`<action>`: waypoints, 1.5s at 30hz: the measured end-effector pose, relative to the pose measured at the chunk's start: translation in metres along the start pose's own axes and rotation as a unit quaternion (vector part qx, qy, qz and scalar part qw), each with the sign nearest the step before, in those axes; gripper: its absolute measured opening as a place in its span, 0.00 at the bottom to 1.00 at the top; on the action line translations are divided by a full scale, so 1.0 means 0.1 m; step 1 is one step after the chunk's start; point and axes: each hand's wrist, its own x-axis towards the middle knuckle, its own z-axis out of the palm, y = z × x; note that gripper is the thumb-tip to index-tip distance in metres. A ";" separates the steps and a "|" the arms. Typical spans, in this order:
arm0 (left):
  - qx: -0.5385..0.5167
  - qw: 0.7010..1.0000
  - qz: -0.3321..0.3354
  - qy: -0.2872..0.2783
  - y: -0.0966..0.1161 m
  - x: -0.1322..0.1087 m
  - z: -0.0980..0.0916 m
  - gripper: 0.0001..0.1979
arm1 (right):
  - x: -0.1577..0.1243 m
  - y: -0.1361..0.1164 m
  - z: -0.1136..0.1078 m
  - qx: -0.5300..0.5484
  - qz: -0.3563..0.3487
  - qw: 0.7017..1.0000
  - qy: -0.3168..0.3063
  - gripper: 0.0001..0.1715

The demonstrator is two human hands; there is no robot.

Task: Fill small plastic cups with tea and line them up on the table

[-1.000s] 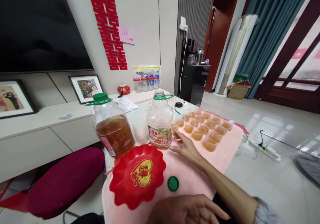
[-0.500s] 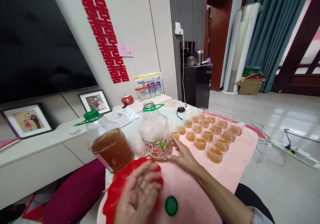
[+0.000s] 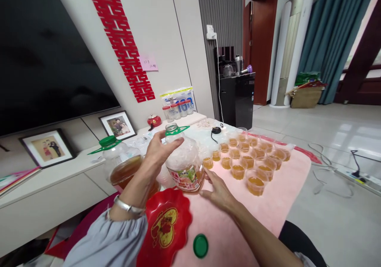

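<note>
An uncapped clear plastic jug (image 3: 184, 162) stands upright on the pink cloth, a little amber liquid in its bottom and a green carry ring at its neck. My left hand (image 3: 162, 150) grips its shoulder just below the neck, the thumb across the front and some fingers hidden behind. Low on the jug's right side, my right hand (image 3: 218, 191) clasps the base between thumb and fingers. Close by lies a green cap (image 3: 200, 246). Several clear plastic cups (image 3: 256, 182) of amber liquid are grouped at the right.
A second jug (image 3: 126, 169) with a green cap, holding more amber liquid, is at the left, partly behind my left arm. In front of me lies a red scalloped tray (image 3: 175, 235). Small red-lidded jars (image 3: 175, 110) and a black tape measure (image 3: 216, 130) are farther back.
My left hand has moved up and forward from above the red tray to the open jug's shoulder. The right hand stays at the jug's base. The view has shifted slightly.
</note>
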 end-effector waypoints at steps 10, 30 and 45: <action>-0.030 0.999 -0.001 -0.009 -0.13 0.02 0.15 0.38 | 0.00 0.03 0.00 -0.016 0.014 1.000 -0.010 0.42; -0.073 0.997 0.036 0.017 0.05 -0.17 0.10 0.32 | -0.01 -0.07 -0.04 0.037 -0.003 0.999 -0.004 0.42; -0.153 0.984 0.043 -0.086 0.08 -0.29 0.09 0.33 | -0.06 -0.10 -0.10 0.120 -0.032 0.992 0.024 0.66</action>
